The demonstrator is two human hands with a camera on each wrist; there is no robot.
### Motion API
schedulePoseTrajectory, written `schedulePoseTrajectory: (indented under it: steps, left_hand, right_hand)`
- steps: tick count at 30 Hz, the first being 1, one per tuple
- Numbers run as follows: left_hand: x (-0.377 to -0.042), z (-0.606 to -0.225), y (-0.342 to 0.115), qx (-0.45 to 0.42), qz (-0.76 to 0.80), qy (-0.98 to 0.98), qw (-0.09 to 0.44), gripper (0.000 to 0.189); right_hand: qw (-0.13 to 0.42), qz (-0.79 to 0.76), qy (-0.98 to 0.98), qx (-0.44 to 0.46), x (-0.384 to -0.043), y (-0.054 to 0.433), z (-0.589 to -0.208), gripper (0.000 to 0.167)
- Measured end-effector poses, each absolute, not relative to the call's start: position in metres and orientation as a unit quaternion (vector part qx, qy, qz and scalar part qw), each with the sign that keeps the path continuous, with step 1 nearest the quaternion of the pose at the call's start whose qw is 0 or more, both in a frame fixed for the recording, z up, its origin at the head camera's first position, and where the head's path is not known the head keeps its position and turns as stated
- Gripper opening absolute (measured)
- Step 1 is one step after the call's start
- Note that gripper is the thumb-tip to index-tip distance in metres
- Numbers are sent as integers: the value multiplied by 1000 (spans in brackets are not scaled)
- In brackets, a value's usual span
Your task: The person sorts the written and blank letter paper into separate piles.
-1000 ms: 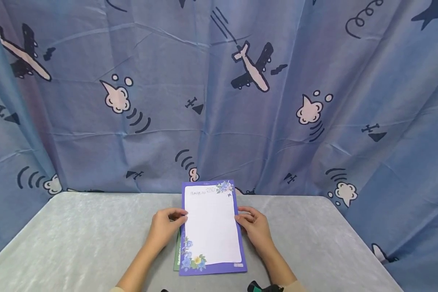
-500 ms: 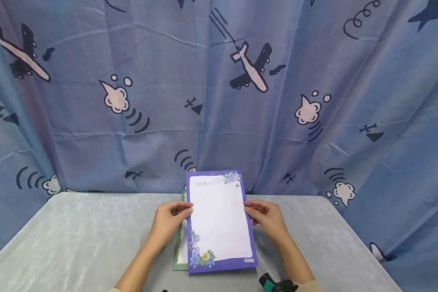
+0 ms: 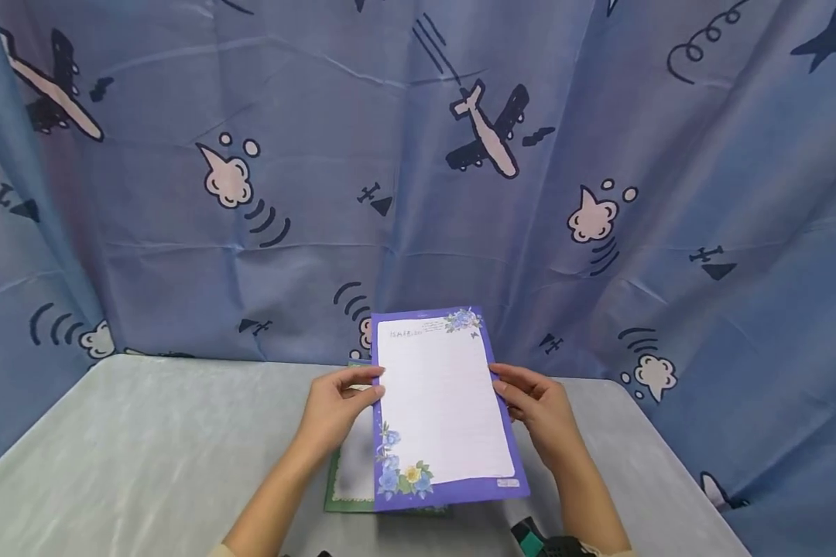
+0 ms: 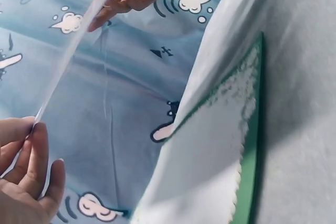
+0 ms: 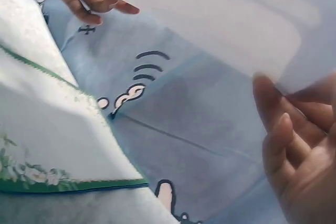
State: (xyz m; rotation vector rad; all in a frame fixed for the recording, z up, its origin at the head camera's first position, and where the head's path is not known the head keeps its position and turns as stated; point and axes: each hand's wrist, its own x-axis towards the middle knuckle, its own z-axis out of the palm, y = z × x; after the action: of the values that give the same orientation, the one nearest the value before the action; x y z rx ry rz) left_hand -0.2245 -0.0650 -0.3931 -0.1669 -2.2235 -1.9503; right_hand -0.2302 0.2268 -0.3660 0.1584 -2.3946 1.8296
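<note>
A sheet of purple-bordered stationery paper [image 3: 442,402], printed with blue and yellow flowers, is held up off the table between both hands. My left hand [image 3: 334,406] pinches its left edge between thumb and fingers. On the opposite edge, my right hand [image 3: 539,410] pinches it the same way. Below and partly behind it lies green-bordered paper [image 3: 354,468] with a white middle; in the left wrist view this green-bordered paper [image 4: 210,150] rests flat, apart from the raised sheet. Seen from the right wrist, the lifted sheet's pale back [image 5: 220,19] spans between the hands.
A pale grey cloth covers the table [image 3: 181,449]. Behind its far edge hangs a blue curtain [image 3: 306,193] with plane and cloud prints. A black and green strap device [image 3: 543,539] sits at the right wrist.
Both hands have lifted the purple-bordered sheet upward and to the right. More of the green-bordered paper beneath now shows at the left and bottom.
</note>
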Motion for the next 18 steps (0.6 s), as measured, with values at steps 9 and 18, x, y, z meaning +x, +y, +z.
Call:
schedulePoseTrajectory:
  steps: [9, 18]
  left_hand:
    - [-231, -365, -39, -88, -669, -732, 92, 25]
    - [-231, -341, -8, -151, -657, -734, 81, 27]
  right_hand:
    - [82, 614, -785, 14, -221, 249, -349, 44]
    - [116, 667, -736, 2, -216, 281, -340, 41]
